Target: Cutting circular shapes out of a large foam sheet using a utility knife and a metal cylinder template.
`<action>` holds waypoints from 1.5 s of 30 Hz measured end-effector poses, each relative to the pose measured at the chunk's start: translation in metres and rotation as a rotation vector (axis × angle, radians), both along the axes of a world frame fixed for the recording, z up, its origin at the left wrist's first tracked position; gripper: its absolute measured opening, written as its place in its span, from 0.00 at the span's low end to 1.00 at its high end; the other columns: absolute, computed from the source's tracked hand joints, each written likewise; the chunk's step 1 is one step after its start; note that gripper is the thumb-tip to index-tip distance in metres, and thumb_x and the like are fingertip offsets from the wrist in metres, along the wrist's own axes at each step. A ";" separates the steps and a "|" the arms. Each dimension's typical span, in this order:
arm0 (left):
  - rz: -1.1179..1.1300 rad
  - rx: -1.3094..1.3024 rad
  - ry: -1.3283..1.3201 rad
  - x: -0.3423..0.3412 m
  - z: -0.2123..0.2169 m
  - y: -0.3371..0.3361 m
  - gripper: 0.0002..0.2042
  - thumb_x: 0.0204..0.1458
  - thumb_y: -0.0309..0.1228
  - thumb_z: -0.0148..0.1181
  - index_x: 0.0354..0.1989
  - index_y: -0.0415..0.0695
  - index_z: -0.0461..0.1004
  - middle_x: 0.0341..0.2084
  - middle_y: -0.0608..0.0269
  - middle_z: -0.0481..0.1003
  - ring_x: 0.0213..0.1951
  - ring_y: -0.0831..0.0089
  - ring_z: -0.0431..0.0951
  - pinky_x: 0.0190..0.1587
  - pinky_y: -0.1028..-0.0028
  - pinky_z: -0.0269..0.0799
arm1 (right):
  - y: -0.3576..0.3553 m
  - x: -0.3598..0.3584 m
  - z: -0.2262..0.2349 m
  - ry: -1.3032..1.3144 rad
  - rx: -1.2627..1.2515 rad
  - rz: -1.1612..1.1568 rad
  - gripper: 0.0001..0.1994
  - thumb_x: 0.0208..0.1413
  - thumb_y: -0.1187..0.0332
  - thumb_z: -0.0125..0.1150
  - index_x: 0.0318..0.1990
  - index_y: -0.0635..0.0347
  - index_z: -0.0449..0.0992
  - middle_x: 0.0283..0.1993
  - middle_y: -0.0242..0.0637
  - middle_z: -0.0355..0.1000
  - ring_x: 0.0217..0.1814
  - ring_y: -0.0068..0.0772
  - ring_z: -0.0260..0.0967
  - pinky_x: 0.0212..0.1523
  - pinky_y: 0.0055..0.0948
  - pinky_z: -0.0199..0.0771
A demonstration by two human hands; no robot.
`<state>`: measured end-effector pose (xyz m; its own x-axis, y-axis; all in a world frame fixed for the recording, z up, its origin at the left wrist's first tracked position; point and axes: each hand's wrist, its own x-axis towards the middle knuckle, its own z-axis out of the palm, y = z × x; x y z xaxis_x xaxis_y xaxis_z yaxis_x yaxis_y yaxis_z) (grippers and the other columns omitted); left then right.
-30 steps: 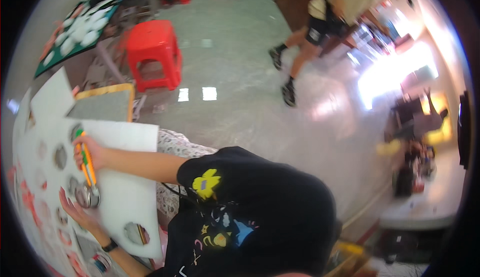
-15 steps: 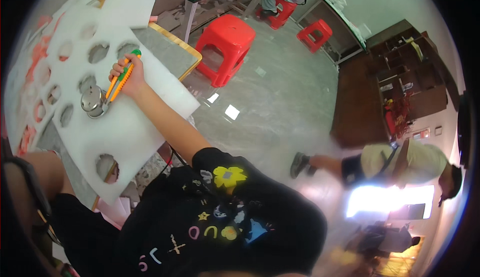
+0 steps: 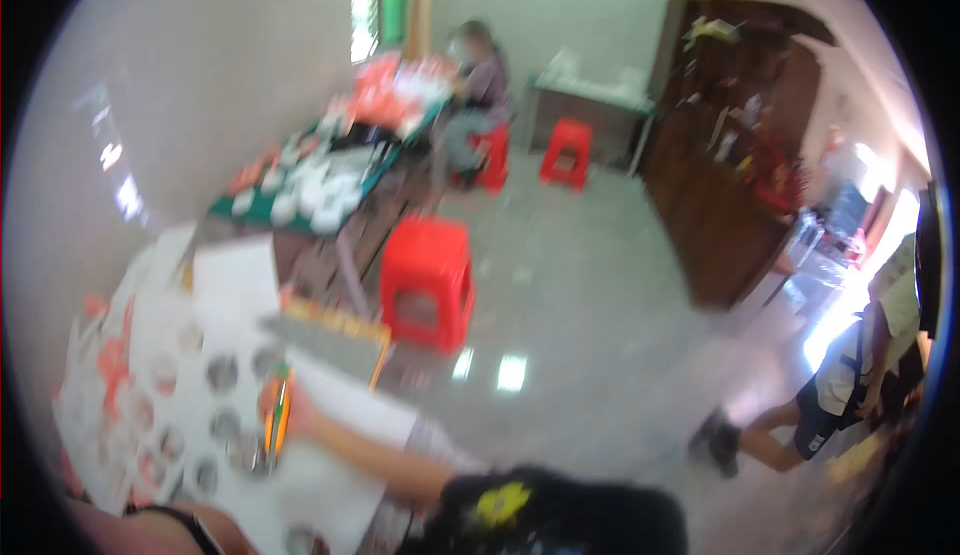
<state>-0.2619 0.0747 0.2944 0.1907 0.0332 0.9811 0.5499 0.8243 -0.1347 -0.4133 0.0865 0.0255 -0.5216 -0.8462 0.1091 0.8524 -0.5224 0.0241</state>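
Observation:
My right hand [image 3: 302, 415] is closed around a long tool with orange and green handles [image 3: 282, 417]. A round metal piece [image 3: 243, 453], blurred now, sits by the tool's lower end over a white foam sheet [image 3: 325, 490]. Whether that piece is joined to the tool I cannot tell. Several round holes are cut through the sheet, which lies at the lower left beneath my right hand. My left hand is out of view.
A red stool [image 3: 428, 250] stands beyond the sheet. Behind it, a green-topped table [image 3: 235, 213] bears white and pinkish pieces; a person [image 3: 485, 90] sits at its far end. Another person [image 3: 845, 380] is at the right, near a dark wooden cabinet [image 3: 715, 220].
The view has swung upward, so the sheet and my right hand appear lower, and more of the room shows. My right hand keeps its grip on the tool. The person at right has shifted.

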 end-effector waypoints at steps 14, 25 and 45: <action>-0.165 0.007 0.264 -0.027 0.030 0.043 0.27 0.53 0.41 0.46 0.57 0.38 0.56 0.58 0.55 0.56 0.61 0.60 0.53 0.62 0.58 0.45 | -0.005 0.000 0.004 0.160 0.041 0.055 0.15 0.53 0.60 0.49 0.18 0.53 0.59 0.15 0.28 0.53 0.19 0.23 0.53 0.28 0.23 0.58; -0.398 -0.137 0.040 0.010 0.029 0.074 0.27 0.52 0.42 0.46 0.58 0.38 0.55 0.59 0.55 0.55 0.61 0.59 0.52 0.62 0.58 0.45 | -0.005 0.001 0.008 -0.064 0.106 0.047 0.15 0.50 0.59 0.50 0.16 0.52 0.58 0.12 0.26 0.53 0.14 0.22 0.52 0.21 0.23 0.56; -0.703 -0.128 -0.027 -0.004 0.004 0.104 0.29 0.52 0.44 0.46 0.59 0.40 0.55 0.59 0.54 0.54 0.62 0.59 0.51 0.62 0.57 0.44 | -0.017 0.016 0.021 0.028 0.162 0.025 0.16 0.46 0.57 0.54 0.15 0.51 0.59 0.11 0.28 0.54 0.13 0.24 0.50 0.20 0.24 0.56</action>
